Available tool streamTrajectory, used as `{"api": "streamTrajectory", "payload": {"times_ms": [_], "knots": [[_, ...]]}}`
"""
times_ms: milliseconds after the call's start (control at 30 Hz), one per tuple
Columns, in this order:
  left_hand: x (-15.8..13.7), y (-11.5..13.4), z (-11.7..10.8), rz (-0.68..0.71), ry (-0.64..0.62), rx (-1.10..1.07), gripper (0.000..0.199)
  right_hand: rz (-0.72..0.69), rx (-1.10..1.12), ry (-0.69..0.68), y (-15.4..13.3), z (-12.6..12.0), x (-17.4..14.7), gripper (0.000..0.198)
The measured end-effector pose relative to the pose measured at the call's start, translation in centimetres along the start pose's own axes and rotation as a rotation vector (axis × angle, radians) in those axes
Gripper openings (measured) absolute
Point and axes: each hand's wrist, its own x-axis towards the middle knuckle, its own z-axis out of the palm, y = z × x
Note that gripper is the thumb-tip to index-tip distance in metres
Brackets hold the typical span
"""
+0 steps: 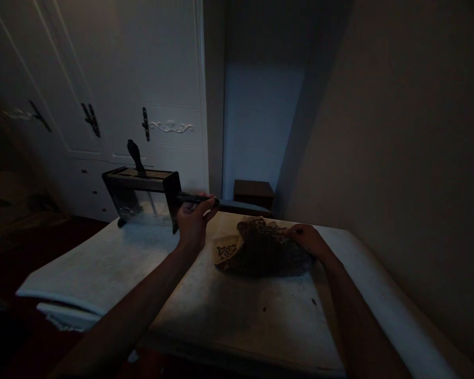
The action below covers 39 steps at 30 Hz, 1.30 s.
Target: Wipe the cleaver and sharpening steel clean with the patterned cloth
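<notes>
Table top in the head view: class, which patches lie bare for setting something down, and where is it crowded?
Bare: the near table between the forearms, and the left part below the dark rack. Crowded: the far middle, where the left hand grips a dark bar and the right hand rests on patterned cloth.

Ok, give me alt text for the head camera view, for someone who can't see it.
In a dim room, the left hand grips a long dark knife beside a knife block, and the right hand rests on a patterned cloth on a white table.

Dim room, white wardrobe (102, 79), nightstand (253, 192)
</notes>
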Motion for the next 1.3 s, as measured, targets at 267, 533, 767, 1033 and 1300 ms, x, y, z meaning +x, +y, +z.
{"api": "streamTrajectory", "payload": {"times_ms": [267,533,767,1033,1300], "knots": [[-0.5,-3.5,-0.7,-0.08,-0.072,-0.048,0.025,0.207,0.951,-0.078,-4.0,2.0,-1.4,0.032],[-1.8,-4.6,-0.7,-0.203,-0.151,0.038,0.028,0.329,1.375,-0.221,-4.7,6.3,-0.9,0.027],[-3.0,-5.1,-1.6,-0.054,-0.308,0.093,0.029,0.304,1.527,-0.2,-5.5,7.5,-1.9,0.024],[-4.0,-6.0,-2.1,-0.066,-0.411,0.147,0.026,0.328,1.541,-0.177,-6.1,8.6,-2.8,0.015],[-4.2,-6.8,-2.7,-0.248,-0.313,0.225,0.03,0.329,1.569,0.03,-6.2,9.4,-2.6,0.02]]}}
